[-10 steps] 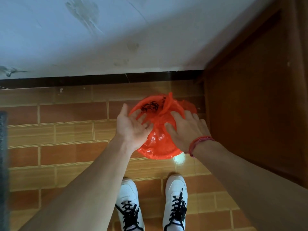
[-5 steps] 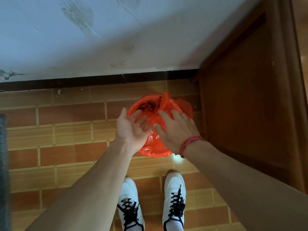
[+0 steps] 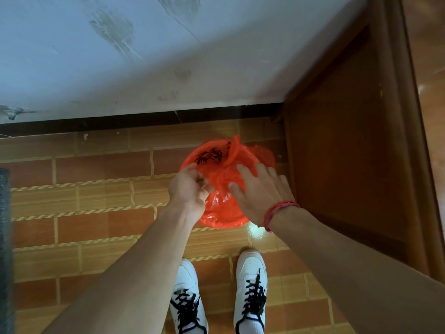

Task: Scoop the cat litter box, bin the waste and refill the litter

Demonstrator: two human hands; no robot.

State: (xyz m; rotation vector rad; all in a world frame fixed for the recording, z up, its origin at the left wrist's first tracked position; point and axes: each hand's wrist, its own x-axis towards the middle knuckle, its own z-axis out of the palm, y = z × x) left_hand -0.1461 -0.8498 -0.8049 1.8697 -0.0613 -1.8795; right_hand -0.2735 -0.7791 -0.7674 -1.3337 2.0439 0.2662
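Your left hand (image 3: 190, 189) has its fingers curled in, gripping the near left edge of the red bag (image 3: 224, 210), with the thumb up on the rim. Your right hand (image 3: 260, 191) is wide, fingers straight and spread, lying flat on the crumpled plastic on the bag's right side; a red cord (image 3: 277, 210) circles that wrist. The bag has a round shape with its mouth facing up and black print (image 3: 208, 156) on the far inner side, and a loose flap of plastic stands up at the back. It sits on the tiled floor (image 3: 96, 201) near the pale wall (image 3: 144, 68) and just beside the brown wooden panel (image 3: 349, 165) on your right. Your white shoes (image 3: 251, 273) with black laces stand just short of the bag. A dark grey edge (image 3: 4, 237) shows at the far left.
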